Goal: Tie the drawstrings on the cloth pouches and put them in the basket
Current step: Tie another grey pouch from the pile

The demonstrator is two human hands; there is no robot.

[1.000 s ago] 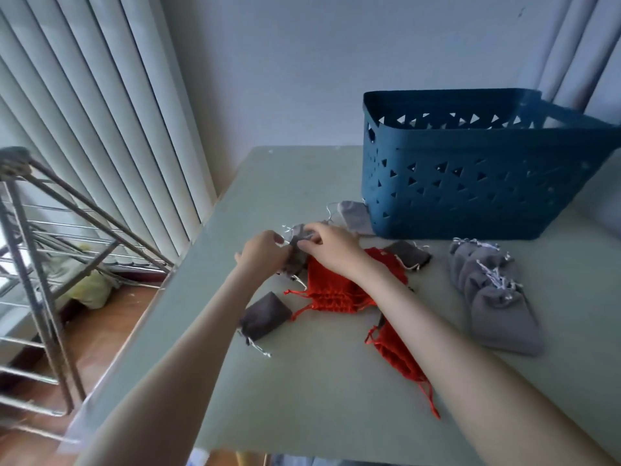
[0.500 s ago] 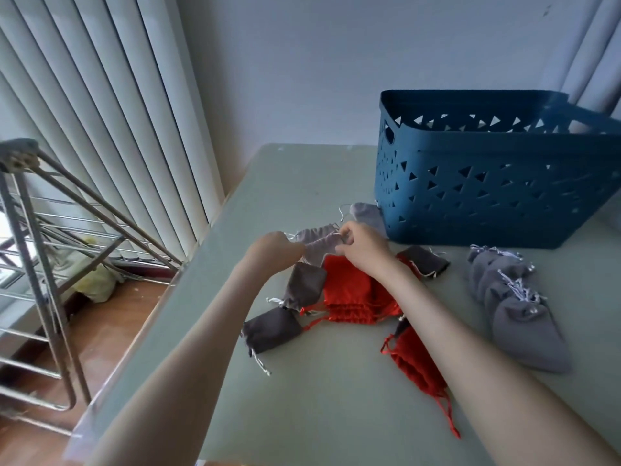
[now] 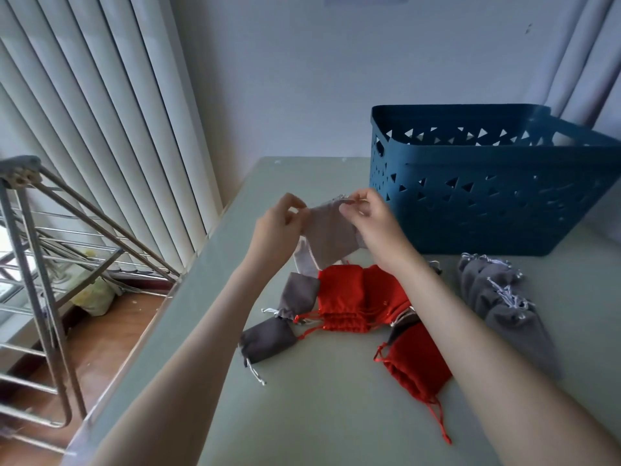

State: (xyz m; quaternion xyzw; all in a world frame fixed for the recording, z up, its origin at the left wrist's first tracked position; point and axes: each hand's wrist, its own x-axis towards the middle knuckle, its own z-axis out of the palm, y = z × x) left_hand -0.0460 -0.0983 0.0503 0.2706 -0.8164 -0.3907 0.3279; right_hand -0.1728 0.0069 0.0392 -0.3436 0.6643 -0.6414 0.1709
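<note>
A: Head cam: hands?
B: L hand (image 3: 280,223) and R hand (image 3: 373,223) are both raised over the worktop (image 3: 319,415), just left of the basket (image 3: 487,196). The fingers (image 3: 356,200) of each pinch the top edge of a grey pouch (image 3: 331,237), one hand per side. It hangs between them.
A: Strings tied?
B: Too small to tell.
A: Other pouches?
B: Red stack (image 3: 356,297) lies below the hands, w/ a red pouch (image 3: 416,368) nearer, beside the R forearm. Dark pouches (image 3: 268,341) lie left of the stack. Grey row (image 3: 497,304) lies on the right, in front of the basket.
A: Inside the basket?
B: Can't see in.
A: Bkgd?
B: Rack (image 3: 40,264) at left, blinds (image 3: 100,129) behind it.
</note>
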